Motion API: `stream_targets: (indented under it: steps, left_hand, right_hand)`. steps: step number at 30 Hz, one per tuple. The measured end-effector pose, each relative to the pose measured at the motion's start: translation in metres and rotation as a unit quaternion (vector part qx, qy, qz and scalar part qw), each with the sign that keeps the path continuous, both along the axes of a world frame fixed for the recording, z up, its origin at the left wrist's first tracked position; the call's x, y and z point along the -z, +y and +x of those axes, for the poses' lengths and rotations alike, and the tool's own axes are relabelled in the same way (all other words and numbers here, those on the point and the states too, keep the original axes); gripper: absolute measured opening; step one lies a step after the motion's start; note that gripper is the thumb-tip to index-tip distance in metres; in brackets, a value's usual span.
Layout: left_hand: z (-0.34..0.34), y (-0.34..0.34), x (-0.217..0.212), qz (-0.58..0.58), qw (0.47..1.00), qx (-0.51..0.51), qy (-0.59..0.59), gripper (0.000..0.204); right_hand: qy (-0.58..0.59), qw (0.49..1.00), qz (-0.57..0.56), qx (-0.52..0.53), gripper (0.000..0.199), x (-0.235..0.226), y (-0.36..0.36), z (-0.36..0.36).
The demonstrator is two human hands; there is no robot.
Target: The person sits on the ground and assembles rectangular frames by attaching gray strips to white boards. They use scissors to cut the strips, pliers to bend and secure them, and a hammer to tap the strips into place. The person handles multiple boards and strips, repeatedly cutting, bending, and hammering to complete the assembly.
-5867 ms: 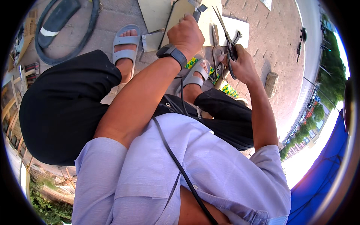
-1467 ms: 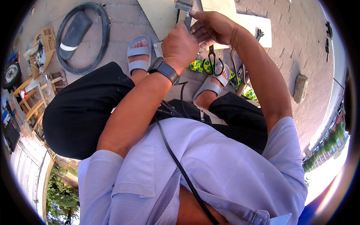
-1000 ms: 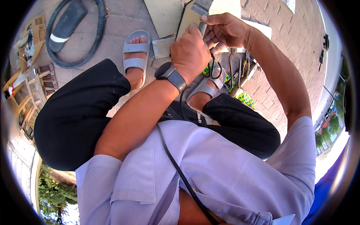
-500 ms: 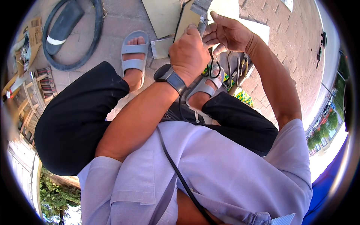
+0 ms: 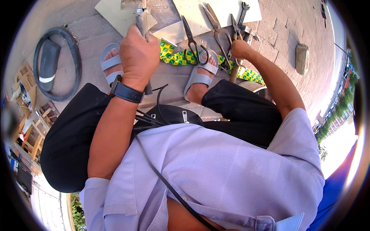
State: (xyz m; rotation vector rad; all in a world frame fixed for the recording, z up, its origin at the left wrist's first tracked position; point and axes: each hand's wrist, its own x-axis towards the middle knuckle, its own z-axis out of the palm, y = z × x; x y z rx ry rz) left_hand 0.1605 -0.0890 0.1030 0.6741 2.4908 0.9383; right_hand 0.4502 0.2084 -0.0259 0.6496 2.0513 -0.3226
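My left hand (image 5: 139, 52) is closed around a narrow grey piece (image 5: 142, 21) that sticks up past the thumb; the rest of it is hidden by the fist. Far to the right, my right hand (image 5: 243, 50) is closed on the handles of pliers (image 5: 235, 27), whose dark jaws point away from me. Just left of that hand lie large metal shears (image 5: 218, 29) with looped handles. Black-handled scissors (image 5: 190, 36) lie further left, near my sandalled foot. An adjustable wrench (image 5: 243, 13) and a hammer (image 5: 251, 34) lie close beyond the right hand.
Pale boards (image 5: 216, 11) lie under the tools. A green and yellow patterned cloth (image 5: 177, 57) runs beneath them. A rubber tube ring (image 5: 77, 65) lies on the paving at the left, a stone-like block (image 5: 302, 59) at the right. A black cord (image 5: 169, 177) crosses my shirt.
My hands have moved apart: the left went left with the grey piece, the right left it and came down onto the pliers. The view has shifted, showing more of the tools.
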Motion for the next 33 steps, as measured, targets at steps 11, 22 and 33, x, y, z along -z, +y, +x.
stream_targets:
  steps: [11, 22, 33]
  left_hand:
    - [-0.010, -0.006, -0.011, -0.032, 0.999, 0.042, 0.006, 0.025]
    - [-0.008, 0.004, -0.026, -0.089, 0.972, 0.218, 0.030, 0.032]
    - [0.015, 0.001, -0.010, -0.092, 0.971, 0.210, 0.066, 0.038]
  right_hand:
    - [0.124, 0.972, 0.065, 0.186, 0.035, -0.037, 0.042, 0.067]
    - [0.277, 0.900, 0.200, 0.269, 0.038, -0.014, -0.026, 0.032]
    - [0.185, 0.938, 0.159, 0.247, 0.041, -0.015, -0.013, 0.025]
